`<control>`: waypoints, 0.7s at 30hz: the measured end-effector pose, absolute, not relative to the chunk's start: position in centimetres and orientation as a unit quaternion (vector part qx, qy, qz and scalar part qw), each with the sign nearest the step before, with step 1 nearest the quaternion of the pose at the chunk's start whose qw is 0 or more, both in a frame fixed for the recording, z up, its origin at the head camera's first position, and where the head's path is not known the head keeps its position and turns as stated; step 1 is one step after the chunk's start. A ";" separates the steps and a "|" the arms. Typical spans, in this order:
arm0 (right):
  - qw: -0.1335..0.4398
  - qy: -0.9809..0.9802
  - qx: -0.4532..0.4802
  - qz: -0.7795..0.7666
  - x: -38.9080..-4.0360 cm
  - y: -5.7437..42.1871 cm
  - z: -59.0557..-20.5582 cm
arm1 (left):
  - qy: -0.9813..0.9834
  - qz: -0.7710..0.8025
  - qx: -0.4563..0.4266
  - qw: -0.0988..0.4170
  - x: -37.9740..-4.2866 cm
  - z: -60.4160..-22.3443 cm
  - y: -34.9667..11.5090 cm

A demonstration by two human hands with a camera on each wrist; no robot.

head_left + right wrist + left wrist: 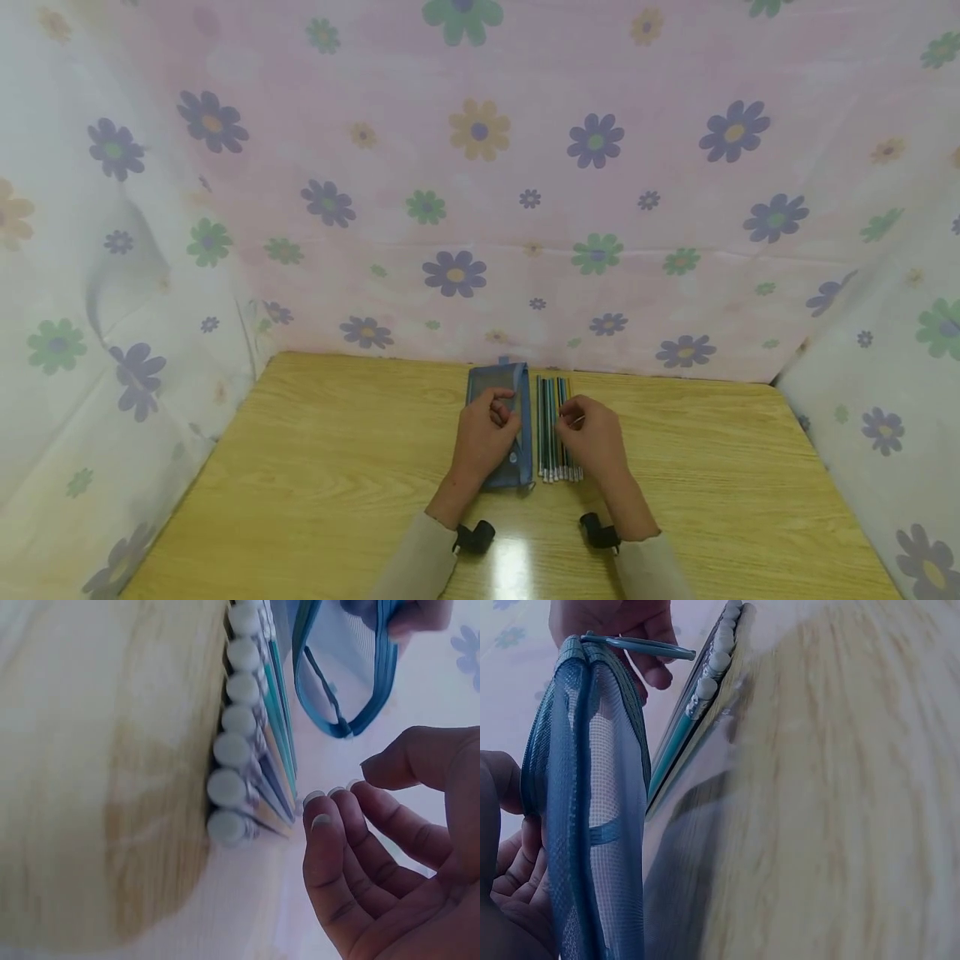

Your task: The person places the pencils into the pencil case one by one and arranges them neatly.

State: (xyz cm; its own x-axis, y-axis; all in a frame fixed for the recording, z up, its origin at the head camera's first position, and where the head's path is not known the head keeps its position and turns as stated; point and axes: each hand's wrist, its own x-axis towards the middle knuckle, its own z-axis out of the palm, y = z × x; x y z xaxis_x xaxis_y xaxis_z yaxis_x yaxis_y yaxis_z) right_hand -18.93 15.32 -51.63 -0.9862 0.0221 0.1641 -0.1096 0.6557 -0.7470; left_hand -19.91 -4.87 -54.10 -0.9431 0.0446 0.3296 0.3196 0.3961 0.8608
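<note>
A blue mesh zipper pencil pouch (525, 425) is at the middle back of the table. My left hand (483, 437) pinches the side of this pouch (615, 802). In the right wrist view the zippered edges of the pouch (343, 729) stand apart, so its mouth gapes. Right of it lies a row of several pencils (551, 442), with white erasers (232, 750) toward me. Over the right side of the row hovers my right hand (596, 437), its fingers loosely bent with nothing between thumb and fingertips (315, 798).
The wood-grain table (337, 433) reaches back to a flowered cloth (480, 200), which also hangs along both sides. A black wrist camera mount (476, 537) is on the left wrist, and another mount (598, 531) is on the right.
</note>
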 end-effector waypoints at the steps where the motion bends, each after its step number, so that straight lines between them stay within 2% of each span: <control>1: 0.079 -0.906 0.023 0.415 -18.9 15.5 -51.6 | -0.825 -0.538 -0.111 0.128 -19.9 -54.1 -4.9; 21: 0.072 -0.912 0.011 0.404 -19.4 17.4 -51.5 | -0.823 -0.543 -0.113 0.127 -19.8 -53.8 -5.1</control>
State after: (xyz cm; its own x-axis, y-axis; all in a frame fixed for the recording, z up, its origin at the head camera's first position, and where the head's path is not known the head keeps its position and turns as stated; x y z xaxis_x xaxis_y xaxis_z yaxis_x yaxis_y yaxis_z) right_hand -19.36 17.35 -51.51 -0.9894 0.0383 0.1398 -0.0778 0.6737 -0.7349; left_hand -19.80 -5.08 -53.76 -0.9421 0.0479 0.3319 0.3239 0.3858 0.8639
